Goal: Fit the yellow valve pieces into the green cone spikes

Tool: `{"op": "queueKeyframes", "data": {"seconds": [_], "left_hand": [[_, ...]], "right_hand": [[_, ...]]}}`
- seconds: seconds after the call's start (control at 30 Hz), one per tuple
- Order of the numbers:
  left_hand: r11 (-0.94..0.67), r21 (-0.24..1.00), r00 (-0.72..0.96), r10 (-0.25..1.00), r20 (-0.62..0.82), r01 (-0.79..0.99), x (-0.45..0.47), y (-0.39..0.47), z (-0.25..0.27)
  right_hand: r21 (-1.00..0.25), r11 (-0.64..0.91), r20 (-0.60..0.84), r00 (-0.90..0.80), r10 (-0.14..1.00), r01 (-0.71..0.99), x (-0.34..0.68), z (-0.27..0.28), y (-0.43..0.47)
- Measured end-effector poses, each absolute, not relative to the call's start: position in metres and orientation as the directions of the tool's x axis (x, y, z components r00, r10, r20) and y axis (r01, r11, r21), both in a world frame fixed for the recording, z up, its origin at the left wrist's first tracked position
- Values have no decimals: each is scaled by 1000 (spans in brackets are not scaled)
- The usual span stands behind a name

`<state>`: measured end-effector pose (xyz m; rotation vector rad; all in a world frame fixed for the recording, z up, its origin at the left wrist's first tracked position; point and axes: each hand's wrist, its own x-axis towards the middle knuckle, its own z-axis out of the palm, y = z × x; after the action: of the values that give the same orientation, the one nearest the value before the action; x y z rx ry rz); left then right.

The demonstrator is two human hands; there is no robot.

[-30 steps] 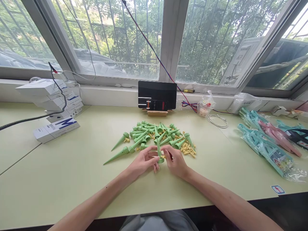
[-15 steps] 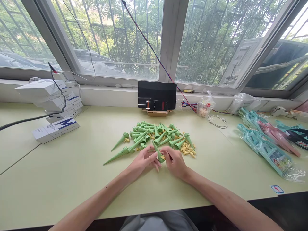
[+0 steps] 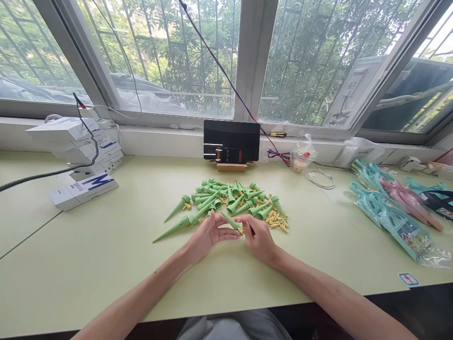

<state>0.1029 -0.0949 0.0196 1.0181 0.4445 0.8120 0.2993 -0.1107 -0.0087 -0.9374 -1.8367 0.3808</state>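
Inspector: State the condition and place of the piece.
Me: One green plastic spike (image 3: 230,221), at the centre of the frame, just below the middle. It is slender and tapered, tilted with its point to the upper left. A short yellow tube fitting (image 3: 241,231) shows at its wide end.

Inspector: Your arms?
Me: My forearms enter from the lower left and lower right corners and converge at the centre, over the pale green tabletop (image 3: 226,283).

Inspector: And the hands?
Me: My right hand (image 3: 259,238) is curled, its fingers closed on the spike's wide end; the exact contact is partly hidden. My left hand (image 3: 208,233) is spread, thumb raised, fingers extended below the spike. Whether they touch it, I cannot tell.

Inspector: Surroundings?
Me: Just above my hands, a heap of green spikes (image 3: 230,194); to its lower right, loose yellow fittings (image 3: 275,218).
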Motion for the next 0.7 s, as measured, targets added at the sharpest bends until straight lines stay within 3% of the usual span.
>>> {"op": "queueKeyframes", "data": {"seconds": [0.43, 0.7], "left_hand": [[487, 775, 618, 769, -162, -403, 102, -90, 23], [495, 791, 588, 779, -220, -360, 102, -88, 17]], "right_hand": [[-571, 687, 677, -216, 704, 449, 299, -9, -112], [-569, 692, 672, -235, 703, 444, 298, -9, -112]]}}
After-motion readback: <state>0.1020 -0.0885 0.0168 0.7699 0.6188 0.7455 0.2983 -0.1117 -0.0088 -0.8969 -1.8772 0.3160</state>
